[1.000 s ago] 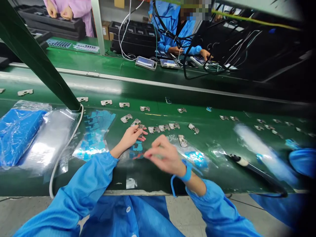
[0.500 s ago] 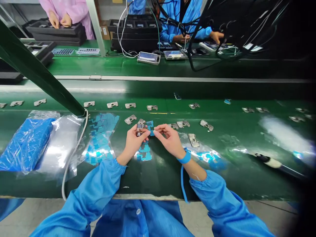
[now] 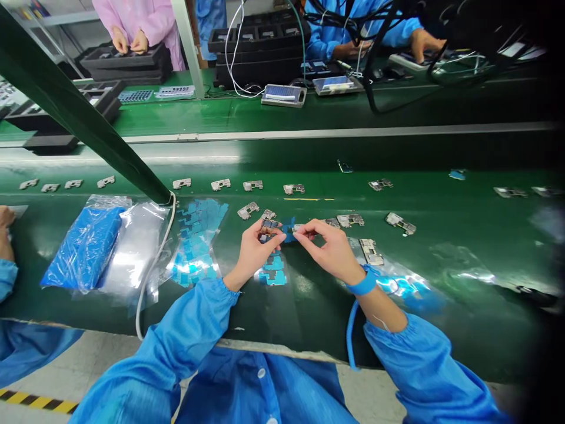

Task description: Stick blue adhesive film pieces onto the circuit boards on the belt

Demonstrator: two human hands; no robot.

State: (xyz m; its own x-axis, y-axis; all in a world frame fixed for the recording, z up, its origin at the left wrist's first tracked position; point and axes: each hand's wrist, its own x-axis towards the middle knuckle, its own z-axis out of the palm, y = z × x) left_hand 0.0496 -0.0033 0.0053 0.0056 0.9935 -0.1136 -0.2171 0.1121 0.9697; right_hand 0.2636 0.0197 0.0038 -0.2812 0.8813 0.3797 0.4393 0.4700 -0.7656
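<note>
My left hand [image 3: 253,253] is closed around a small circuit board [image 3: 268,229], gripping it between thumb and fingers just above the green bench. A piece of blue film [image 3: 289,228] spans the gap between my two hands. My right hand [image 3: 333,247], with a blue strap at the wrist, pinches at the film's right end; its fingertips partly hide what lies there. Below the hands lies a strip of blue film pieces [image 3: 273,271]. Several metal-coloured circuit boards, such as one board [image 3: 350,220] and another board [image 3: 371,252], lie about my right hand.
On the left are a sheet of blue film cut-outs [image 3: 198,235], a white cable [image 3: 143,294] and a plastic-wrapped blue pack [image 3: 86,247]. A slanted green post [image 3: 88,106] rises there. Boards line the belt behind. A co-worker's hand [image 3: 5,229] shows at the left edge; others work opposite.
The view has swung left, so the bench appears farther right, and a co-worker's hand has come in at the left edge. Both my hands keep their grip with little movement.
</note>
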